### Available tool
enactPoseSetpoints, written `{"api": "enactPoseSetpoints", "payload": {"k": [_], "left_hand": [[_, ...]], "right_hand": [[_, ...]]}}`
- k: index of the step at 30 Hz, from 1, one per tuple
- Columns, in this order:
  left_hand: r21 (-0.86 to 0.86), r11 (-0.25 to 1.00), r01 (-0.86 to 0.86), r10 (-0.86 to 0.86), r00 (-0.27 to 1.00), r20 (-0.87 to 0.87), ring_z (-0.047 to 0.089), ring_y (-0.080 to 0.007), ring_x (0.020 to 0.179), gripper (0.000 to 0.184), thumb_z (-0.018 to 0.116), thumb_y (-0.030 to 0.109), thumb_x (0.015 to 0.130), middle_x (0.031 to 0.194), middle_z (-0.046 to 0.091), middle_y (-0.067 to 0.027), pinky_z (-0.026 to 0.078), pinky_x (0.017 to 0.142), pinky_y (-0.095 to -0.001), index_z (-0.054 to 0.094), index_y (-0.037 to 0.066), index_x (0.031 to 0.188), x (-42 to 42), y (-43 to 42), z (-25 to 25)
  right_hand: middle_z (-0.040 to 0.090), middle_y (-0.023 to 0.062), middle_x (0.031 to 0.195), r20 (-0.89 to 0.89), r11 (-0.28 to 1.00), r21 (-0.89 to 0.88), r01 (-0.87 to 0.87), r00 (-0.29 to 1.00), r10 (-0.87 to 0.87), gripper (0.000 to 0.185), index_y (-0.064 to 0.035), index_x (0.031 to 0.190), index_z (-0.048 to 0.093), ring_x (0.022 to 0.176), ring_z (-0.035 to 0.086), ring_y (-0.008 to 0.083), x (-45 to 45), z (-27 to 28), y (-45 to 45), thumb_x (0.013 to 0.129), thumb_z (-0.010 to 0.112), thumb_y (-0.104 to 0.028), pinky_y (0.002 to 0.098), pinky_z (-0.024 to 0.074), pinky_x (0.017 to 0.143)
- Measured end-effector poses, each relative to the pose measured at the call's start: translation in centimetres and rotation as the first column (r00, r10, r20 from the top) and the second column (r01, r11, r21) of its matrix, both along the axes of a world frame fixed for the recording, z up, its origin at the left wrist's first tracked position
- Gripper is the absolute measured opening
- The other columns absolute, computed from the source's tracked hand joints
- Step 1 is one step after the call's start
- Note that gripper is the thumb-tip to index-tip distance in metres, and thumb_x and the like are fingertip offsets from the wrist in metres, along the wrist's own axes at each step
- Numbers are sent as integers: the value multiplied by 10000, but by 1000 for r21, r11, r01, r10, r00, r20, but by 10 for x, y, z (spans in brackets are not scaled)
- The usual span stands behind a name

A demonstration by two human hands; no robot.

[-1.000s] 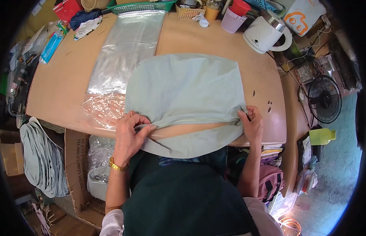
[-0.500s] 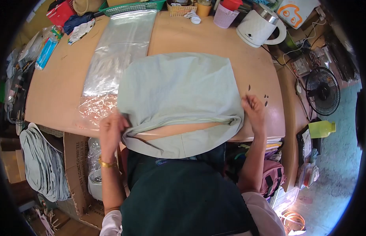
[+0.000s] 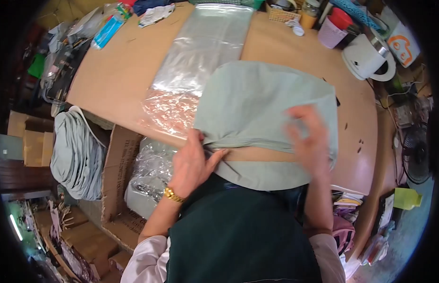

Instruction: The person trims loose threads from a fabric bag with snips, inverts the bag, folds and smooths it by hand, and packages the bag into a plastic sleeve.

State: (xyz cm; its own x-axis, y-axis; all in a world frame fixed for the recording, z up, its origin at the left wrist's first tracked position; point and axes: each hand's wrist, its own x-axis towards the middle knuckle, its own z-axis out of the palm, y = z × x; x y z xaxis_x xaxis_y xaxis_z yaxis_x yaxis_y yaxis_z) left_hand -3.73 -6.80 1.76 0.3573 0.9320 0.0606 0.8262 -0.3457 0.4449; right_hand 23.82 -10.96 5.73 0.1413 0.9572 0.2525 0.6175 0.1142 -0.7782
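A pale grey-green fabric cover [image 3: 266,99] with a zipper along its near side lies on the table, its zipped opening gaping so that table shows through. My left hand [image 3: 193,162] is at the left end of the zipper, fingers curled on the cloth's edge and the thumb stretched along the opening. My right hand [image 3: 311,141] hovers over the right part of the cover, blurred by motion, with thumb and fingers apart and nothing visible in them. Under the cover's left side runs a clear plastic sheet [image 3: 200,45].
A white kettle [image 3: 363,56] and a lilac basket [image 3: 331,34] stand at the back right. Left of the table hang folded grey-green cloths [image 3: 75,155], beside a cardboard box [image 3: 118,174] holding plastic-wrapped goods. A fan [image 3: 416,153] is at far right.
The view has swung left. My right hand has left the cover's right edge and moved inward above the cloth. My left hand has turned, its thumb now along the zipper opening.
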Motion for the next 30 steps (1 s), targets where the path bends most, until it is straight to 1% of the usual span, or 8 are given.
{"api": "enactPoseSetpoints", "payload": {"k": [4, 7, 9, 15, 22, 25, 27, 30], "left_hand": [[-10, 997, 80, -76, 976, 202, 597, -335, 624, 463, 762, 91, 786, 764, 574, -165, 489, 597, -400, 409, 27, 1078, 1, 3, 1], [-297, 948, 119, -3, 932, 364, 596, -201, 647, 447, 716, -8, 802, 790, 585, -92, 484, 619, -319, 400, 44, 1115, -5, 8, 6], [-529, 676, 512, 187, 575, 796, 584, -91, 761, 473, 682, -81, 821, 860, 611, -30, 465, 677, -243, 396, 66, 1168, -14, 11, -6], [-609, 419, 674, 323, 516, 793, 517, -42, 766, 514, 632, -141, 830, 869, 598, 1, 390, 653, -181, 396, 72, 1233, -18, 16, -16], [-608, 458, 648, 265, 554, 789, 495, -25, 725, 479, 654, -74, 871, 823, 571, 18, 378, 628, -180, 396, 64, 1250, -18, 15, -13], [-628, 569, 531, 324, 557, 765, 484, -14, 736, 319, 678, 23, 912, 810, 564, 25, 381, 640, -175, 502, 38, 1177, -13, 11, -10], [-587, 750, 306, 175, 763, 622, 476, -19, 760, 156, 662, 101, 951, 826, 559, 61, 391, 678, -187, 589, 9, 1054, -9, 9, -9], [-533, 786, 314, 204, 682, 702, 445, -17, 759, 175, 635, 174, 980, 818, 523, 85, 387, 671, -198, 627, 2, 949, -5, 8, -18]], "right_hand": [[613, 110, 943, 262, 977, 186, -103, 964, 52, 205, -43, 962, 637, 990, 574, 283, -73, -57, 13, 795, 729, -118, 454, 359, 1000], [590, 90, 846, 252, 977, 131, -167, 959, 130, 118, -52, 881, 621, 941, 564, 279, -60, -63, 31, 815, 695, -115, 457, 316, 1026], [576, 81, 811, 181, 980, 44, -193, 966, 182, 94, -52, 852, 610, 911, 554, 273, -48, -59, 34, 835, 671, -122, 454, 301, 1031], [562, 70, 778, 86, 936, -133, -326, 937, 338, 116, -49, 817, 586, 854, 524, 258, -40, -58, 35, 867, 629, -144, 438, 271, 1049], [551, 43, 774, 53, 941, -83, -327, 942, 332, 117, -63, 794, 585, 831, 511, 227, -38, -63, 34, 848, 663, -132, 415, 251, 1058], [570, 23, 779, 36, 946, -20, -324, 945, 325, 119, -81, 796, 612, 827, 522, 218, -37, -62, 32, 827, 706, -147, 402, 269, 1038], [588, 13, 786, 28, 943, 2, -333, 943, 333, 122, -93, 797, 633, 830, 534, 216, -36, -60, 31, 816, 731, -164, 394, 291, 1018], [593, -1, 791, -19, 937, 44, -348, 937, 349, 102, -103, 780, 649, 833, 538, 202, -36, -59, 30, 789, 747, -130, 393, 291, 1021]]}}
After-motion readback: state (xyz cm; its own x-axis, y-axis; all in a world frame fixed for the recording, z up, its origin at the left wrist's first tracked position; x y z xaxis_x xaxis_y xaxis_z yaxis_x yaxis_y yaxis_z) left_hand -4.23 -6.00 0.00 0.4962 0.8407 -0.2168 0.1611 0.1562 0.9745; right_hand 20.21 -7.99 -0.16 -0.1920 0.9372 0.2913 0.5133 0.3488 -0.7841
